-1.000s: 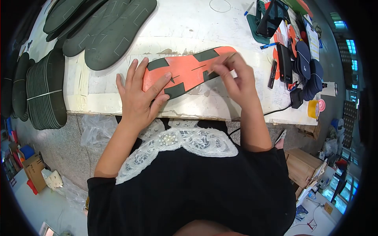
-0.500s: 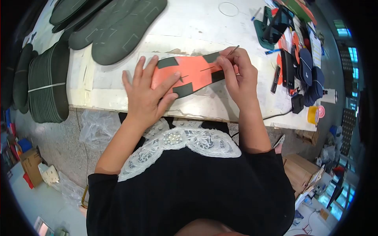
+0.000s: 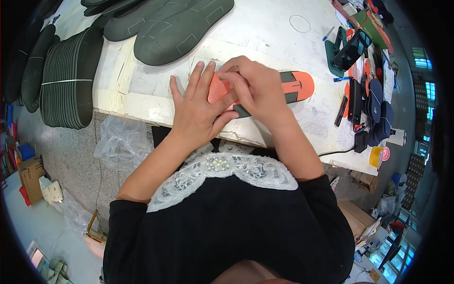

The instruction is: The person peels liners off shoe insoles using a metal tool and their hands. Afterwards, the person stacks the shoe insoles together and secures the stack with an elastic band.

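An orange cut-out template (image 3: 305, 85) lies over a dark insole (image 3: 289, 97) near the table's front edge. My left hand (image 3: 201, 104) rests flat with spread fingers on the template's left end. My right hand (image 3: 255, 87) is closed beside the left fingers, above the template's left part, and covers its middle. What the right fingers pinch is hidden in this view.
Large dark soles (image 3: 177, 33) with marked outlines lie at the back left. A banded stack of soles (image 3: 68, 83) stands at the left edge. A phone stand (image 3: 336, 61), a black case (image 3: 354, 102) and blue insoles (image 3: 374, 102) are at the right.
My right hand has moved left along the template, from its right part to beside my left hand. The template's right end is now uncovered. The whole view has shifted.
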Demonstrator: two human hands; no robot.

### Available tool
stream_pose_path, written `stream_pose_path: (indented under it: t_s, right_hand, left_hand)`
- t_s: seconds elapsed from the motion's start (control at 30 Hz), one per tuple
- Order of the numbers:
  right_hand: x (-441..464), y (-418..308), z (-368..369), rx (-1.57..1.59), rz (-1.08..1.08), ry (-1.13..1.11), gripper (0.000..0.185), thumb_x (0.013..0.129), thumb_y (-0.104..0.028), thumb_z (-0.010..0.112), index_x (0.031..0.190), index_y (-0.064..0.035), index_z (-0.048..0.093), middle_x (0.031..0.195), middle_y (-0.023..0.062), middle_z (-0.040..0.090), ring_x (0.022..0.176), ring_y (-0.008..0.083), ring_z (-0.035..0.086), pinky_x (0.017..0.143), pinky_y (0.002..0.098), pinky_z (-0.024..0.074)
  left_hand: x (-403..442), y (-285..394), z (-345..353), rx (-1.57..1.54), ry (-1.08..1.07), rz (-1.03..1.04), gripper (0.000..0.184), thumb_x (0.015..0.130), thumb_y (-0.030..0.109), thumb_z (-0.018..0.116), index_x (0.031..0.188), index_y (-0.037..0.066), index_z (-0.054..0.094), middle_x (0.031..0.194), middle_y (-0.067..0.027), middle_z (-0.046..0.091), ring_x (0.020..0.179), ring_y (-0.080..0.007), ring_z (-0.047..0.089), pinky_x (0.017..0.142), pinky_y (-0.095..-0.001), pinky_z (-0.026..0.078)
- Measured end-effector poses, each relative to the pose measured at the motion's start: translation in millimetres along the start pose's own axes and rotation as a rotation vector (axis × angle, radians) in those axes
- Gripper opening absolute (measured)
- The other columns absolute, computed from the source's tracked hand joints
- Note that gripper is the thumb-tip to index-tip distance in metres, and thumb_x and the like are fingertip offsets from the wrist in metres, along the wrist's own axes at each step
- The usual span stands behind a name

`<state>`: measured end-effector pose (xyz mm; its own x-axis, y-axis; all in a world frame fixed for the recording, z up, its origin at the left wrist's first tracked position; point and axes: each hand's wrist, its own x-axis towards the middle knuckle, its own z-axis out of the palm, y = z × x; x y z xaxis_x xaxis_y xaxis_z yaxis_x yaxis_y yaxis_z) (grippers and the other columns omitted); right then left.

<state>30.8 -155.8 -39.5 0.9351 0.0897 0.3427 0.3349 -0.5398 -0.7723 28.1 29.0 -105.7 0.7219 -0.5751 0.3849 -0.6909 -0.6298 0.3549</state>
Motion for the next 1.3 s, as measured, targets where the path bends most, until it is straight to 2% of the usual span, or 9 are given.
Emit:
stream_pose_path:
  t_s: [0.2, 0.27, 0.63, 0.77, 0.83, 0.93, 1.03, 1.1, 1.3]
  right_hand:
    - [-20.7, -8.6, -11.0, 0.291, 0.099, 0.188, 0.008, 0.084, 0.002, 0.067, 0.09, -0.0033, 0.066, 0.074, 0.0028, 0.064, 0.06, 0.0132, 0.054, 0.055, 0.0247, 0.0417]
    - [-37.9, -12.3, -17.6, 0.091, -0.021, -0.09, 0.009, 0.084, 0.003, 0.066, 0.091, -0.0026, 0.067, 0.079, 0.0039, 0.065, 0.06, 0.0141, 0.054, 0.056, 0.0246, 0.0414]
    - [-71.3, 3.0, -45.3, -0.039, 0.067, -0.02, 0.011, 0.085, 0.004, 0.067, 0.094, -0.0019, 0.067, 0.086, 0.0055, 0.068, 0.063, 0.0155, 0.054, 0.058, 0.0253, 0.043]
    - [-69.1, 11.9, -63.8, 0.197, 0.155, 0.31, 0.01, 0.091, 0.005, 0.064, 0.099, -0.0005, 0.064, 0.089, 0.0082, 0.069, 0.065, 0.0143, 0.056, 0.061, 0.0232, 0.0456]
    - [-64.3, 17.1, -85.7, 0.158, 0.124, 0.396, 0.006, 0.099, 0.004, 0.055, 0.104, 0.0012, 0.053, 0.096, 0.0169, 0.071, 0.076, 0.0173, 0.063, 0.071, 0.0258, 0.0523]
    - [-66.7, 34.7, -104.8, 0.111, 0.162, 0.528, 0.006, 0.101, 0.0, 0.055, 0.106, 0.0017, 0.052, 0.097, 0.0164, 0.07, 0.078, 0.0189, 0.068, 0.075, 0.0276, 0.0556]
    - [-68.5, 46.0, -113.2, 0.18, 0.155, 0.599, 0.007, 0.1, 0.0, 0.056, 0.107, 0.0019, 0.054, 0.097, 0.0158, 0.07, 0.079, 0.0187, 0.069, 0.075, 0.0266, 0.0566]
    - [-70.8, 51.1, -116.7, 0.255, 0.147, 0.657, 0.008, 0.1, 0.0, 0.056, 0.107, 0.002, 0.055, 0.096, 0.0152, 0.07, 0.08, 0.0184, 0.071, 0.075, 0.0257, 0.0577]
    - [-65.7, 51.5, -103.3, 0.187, 0.195, 0.546, 0.008, 0.103, -0.003, 0.055, 0.109, 0.0017, 0.053, 0.098, 0.0162, 0.07, 0.083, 0.0201, 0.072, 0.078, 0.0289, 0.0595]
  left_hand:
    - [0.7, 3.2, -2.8, -0.035, -0.02, -0.023, 0.051, 0.093, 0.059, 0.055, 0.136, 0.033, 0.063, 0.16, -0.0208, 0.033, 0.148, -0.0418, 0.027, 0.1, -0.0807, 0.018]
    - [1.2, 3.0, -3.8, -0.057, -0.032, -0.032, 0.053, 0.093, 0.06, 0.054, 0.138, 0.031, 0.063, 0.162, -0.0196, 0.03, 0.15, -0.0417, 0.026, 0.104, -0.08, 0.015]
    - [3.5, 1.5, -5.0, -0.026, 0.013, 0.006, 0.055, 0.09, 0.06, 0.06, 0.137, 0.031, 0.063, 0.158, -0.0176, 0.037, 0.147, -0.0399, 0.031, 0.105, -0.0792, 0.016]
    - [19.5, -17.3, -18.5, 0.079, 0.038, 0.018, 0.056, 0.086, 0.059, 0.065, 0.136, 0.034, 0.062, 0.149, -0.0177, 0.045, 0.135, -0.0366, 0.044, 0.101, -0.0759, 0.024]
    - [36.9, -48.3, -32.5, 0.125, 0.197, -0.126, 0.055, 0.085, 0.052, 0.07, 0.136, 0.032, 0.063, 0.145, -0.0165, 0.048, 0.126, -0.0332, 0.05, 0.104, -0.0665, 0.029]
    - [36.9, -49.3, -46.5, 0.019, 0.345, -0.142, 0.056, 0.084, 0.046, 0.072, 0.136, 0.028, 0.063, 0.146, -0.0183, 0.047, 0.124, -0.0341, 0.05, 0.104, -0.06, 0.03]
    - [18.0, -19.6, -28.4, -0.118, 0.258, -0.036, 0.054, 0.086, 0.044, 0.071, 0.136, 0.025, 0.064, 0.145, -0.0216, 0.046, 0.125, -0.036, 0.048, 0.104, -0.0588, 0.03]
    - [9.2, -2.8, -19.3, -0.073, 0.006, 0.08, 0.052, 0.087, 0.044, 0.069, 0.135, 0.023, 0.066, 0.145, -0.0236, 0.045, 0.127, -0.0377, 0.047, 0.103, -0.0575, 0.03]
    - [6.6, -4.5, -10.5, -0.145, 0.006, 0.08, 0.051, 0.088, 0.046, 0.068, 0.134, 0.024, 0.068, 0.146, -0.0242, 0.044, 0.129, -0.0379, 0.045, 0.103, -0.0561, 0.03]
